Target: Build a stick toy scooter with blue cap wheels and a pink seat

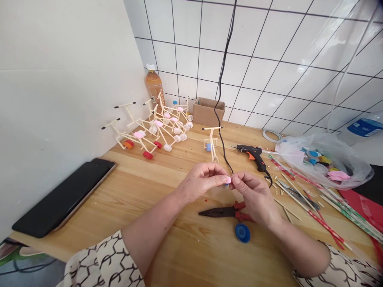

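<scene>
Head view. Our fingers hide most of the pink piece [228, 180]. A blue bit shows just beneath it; we cannot tell whether the two are joined. The left hand [201, 183] has its fingers together on the piece, held above the table [167, 247]. The right hand [254, 195] brings its fingertips [236, 180] to the piece's other side; contact is hard to make out. Below the hands lie pliers [224, 212] and a blue cap [242, 232]. Ahead, stick frames [155, 127] with cap wheels stand near a box [208, 111]. To the right are a glue gun [249, 153], its cord [223, 151], and a plastic bag [324, 159] holding caps.
</scene>
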Available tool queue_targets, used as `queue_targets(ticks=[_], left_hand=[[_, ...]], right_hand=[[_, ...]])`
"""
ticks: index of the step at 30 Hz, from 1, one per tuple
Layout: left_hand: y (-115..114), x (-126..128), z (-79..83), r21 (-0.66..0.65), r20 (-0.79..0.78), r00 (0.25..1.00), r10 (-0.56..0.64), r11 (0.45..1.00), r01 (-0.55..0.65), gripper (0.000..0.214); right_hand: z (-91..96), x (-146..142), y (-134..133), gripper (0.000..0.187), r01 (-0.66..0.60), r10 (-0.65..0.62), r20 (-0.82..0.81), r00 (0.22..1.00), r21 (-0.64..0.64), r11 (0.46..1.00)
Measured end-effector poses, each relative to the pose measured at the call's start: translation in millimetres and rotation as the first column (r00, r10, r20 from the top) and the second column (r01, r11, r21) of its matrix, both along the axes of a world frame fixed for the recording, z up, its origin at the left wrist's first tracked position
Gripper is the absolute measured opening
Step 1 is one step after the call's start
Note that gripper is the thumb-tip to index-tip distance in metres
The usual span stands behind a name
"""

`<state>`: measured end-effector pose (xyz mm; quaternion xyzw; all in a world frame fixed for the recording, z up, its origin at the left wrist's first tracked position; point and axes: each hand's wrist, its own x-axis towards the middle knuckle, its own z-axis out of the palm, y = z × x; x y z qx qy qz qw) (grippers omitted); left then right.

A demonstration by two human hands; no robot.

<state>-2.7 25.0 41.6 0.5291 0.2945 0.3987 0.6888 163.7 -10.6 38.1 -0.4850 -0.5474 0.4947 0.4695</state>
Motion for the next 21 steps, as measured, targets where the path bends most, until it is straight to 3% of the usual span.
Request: queue_targets(ticks=[3,6,21], left_hand=[[-0.8,0.0,1.4,0.01,0.022,0.999,-0.046,0.999,0.045,0.013],[-1.8,0.4,2.0,0.013,0.038,0.997,-0.073,0.997,0.073,0.012],[-0.1,-1.1,-2.8,0.008,0.066,0.988,-0.138,0.99,0.138,0.013]], right_hand=[[0.6,-1.8,3.1,0.022,-0.062,0.03,-0.221,0.975,-0.14,0.988],[2.4,-4.6,3.4,0.023,-0.098,0.028,-0.311,0.95,-0.212,0.972],[2.8,-8.7,0.6,0.025,-0.124,0.041,-0.331,0.943,-0.232,0.965]])
